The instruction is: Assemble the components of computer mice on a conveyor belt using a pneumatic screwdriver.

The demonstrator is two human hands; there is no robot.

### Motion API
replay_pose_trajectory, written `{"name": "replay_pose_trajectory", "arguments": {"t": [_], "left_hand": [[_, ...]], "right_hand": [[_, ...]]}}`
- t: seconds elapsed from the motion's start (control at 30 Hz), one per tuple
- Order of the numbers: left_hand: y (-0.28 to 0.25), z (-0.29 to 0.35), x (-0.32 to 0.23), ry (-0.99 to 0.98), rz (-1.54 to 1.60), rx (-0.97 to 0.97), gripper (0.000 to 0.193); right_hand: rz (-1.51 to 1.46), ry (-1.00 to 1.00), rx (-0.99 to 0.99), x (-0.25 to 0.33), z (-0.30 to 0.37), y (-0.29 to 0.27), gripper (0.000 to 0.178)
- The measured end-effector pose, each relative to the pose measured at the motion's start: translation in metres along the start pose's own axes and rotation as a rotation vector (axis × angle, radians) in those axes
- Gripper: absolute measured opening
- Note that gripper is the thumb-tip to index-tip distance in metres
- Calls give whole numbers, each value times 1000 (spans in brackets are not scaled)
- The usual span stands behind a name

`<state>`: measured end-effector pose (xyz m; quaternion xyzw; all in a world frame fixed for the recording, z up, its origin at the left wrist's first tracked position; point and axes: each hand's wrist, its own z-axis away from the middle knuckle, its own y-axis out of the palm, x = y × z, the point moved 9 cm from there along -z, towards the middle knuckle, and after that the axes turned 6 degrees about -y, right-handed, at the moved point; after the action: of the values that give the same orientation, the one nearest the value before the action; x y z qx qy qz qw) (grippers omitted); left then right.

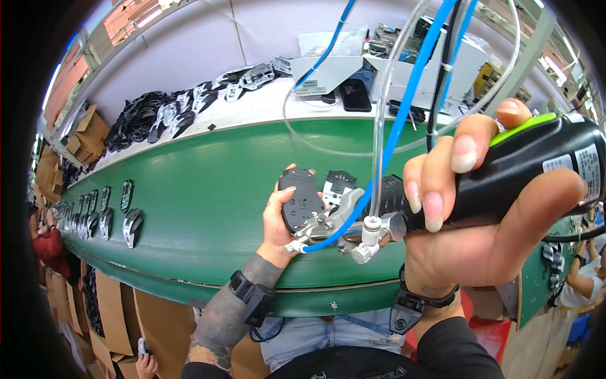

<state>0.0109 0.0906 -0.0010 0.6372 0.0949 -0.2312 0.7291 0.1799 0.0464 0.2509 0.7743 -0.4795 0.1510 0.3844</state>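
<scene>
My left hand (275, 218) grips a dark computer mouse (302, 197) by its side, its flat underside turned up. In my right hand (467, 249) is a black powered screwdriver (521, 167) with a green lever, held nearly level and pointing left. Its metal front end (334, 227), with hose fittings on it, reaches to the lower right edge of the mouse. Whether the tip touches a screw hole is hidden by the fittings. Just behind the tool's front, a black and white mouse part (339, 184) lies on the green belt (208, 189).
Mouse shells (132, 227) and circuit boards (127, 195) line the belt's left. A blue hose (410, 95) and clear tubes hang before the tool. Mouse parts (202, 98) and a phone (355, 95) lie on the back ledge. Cardboard boxes (164, 328) stand below; other people work left and right.
</scene>
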Motion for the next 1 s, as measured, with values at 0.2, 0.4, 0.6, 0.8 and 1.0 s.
{"name": "replay_pose_trajectory", "arguments": {"t": [0.2, 0.4, 0.6, 0.8, 1.0], "left_hand": [[-1, 5, 12, -28, 95, 17, 48], [-27, 0, -45, 270, -330, -249, 51], [-35, -8, -47, 195, -138, -258, 45], [-3, 0, -27, 102, -64, 8, 47], [6, -2, -23, 89, -80, 76, 48]], "right_hand": [[-234, -77, 181, -10, 7, 4, 66], [-49, -47, 30, -15, 6, -3, 62], [-275, -12, 26, 5, 1, -13, 74], [-77, -141, 42, -8, 3, -12, 58], [-35, -116, 24, -11, 3, -10, 60]]}}
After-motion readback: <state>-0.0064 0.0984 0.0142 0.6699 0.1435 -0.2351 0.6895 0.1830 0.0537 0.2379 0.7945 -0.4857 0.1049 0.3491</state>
